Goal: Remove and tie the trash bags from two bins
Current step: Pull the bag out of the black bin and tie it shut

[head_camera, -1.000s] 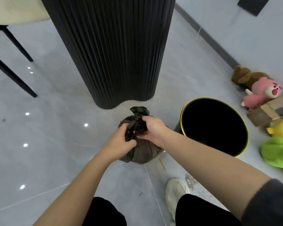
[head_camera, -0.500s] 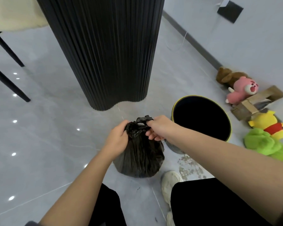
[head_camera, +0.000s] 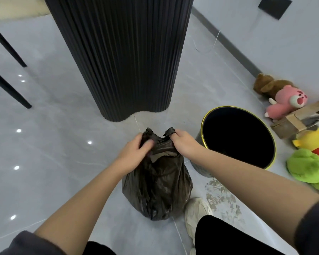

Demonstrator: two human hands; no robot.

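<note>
A full black trash bag (head_camera: 157, 188) stands on the grey floor in front of me. My left hand (head_camera: 134, 150) grips one gathered end at its top. My right hand (head_camera: 182, 142) grips the other end, and the two ends are held apart. To the right stands a round black bin (head_camera: 237, 138) with a yellow rim, no bag in it, its inside dark.
A tall black ribbed column (head_camera: 122, 56) rises just behind the bag. Several plush toys (head_camera: 284, 100) and a cardboard box (head_camera: 298, 118) lie along the right wall. Black chair legs (head_camera: 6, 83) stand at far left. My white shoe (head_camera: 197, 210) is beside the bag.
My hands have drawn apart, spreading the bag's two top ends that were bunched together before. The view has shifted, so the bag sits lower and closer.
</note>
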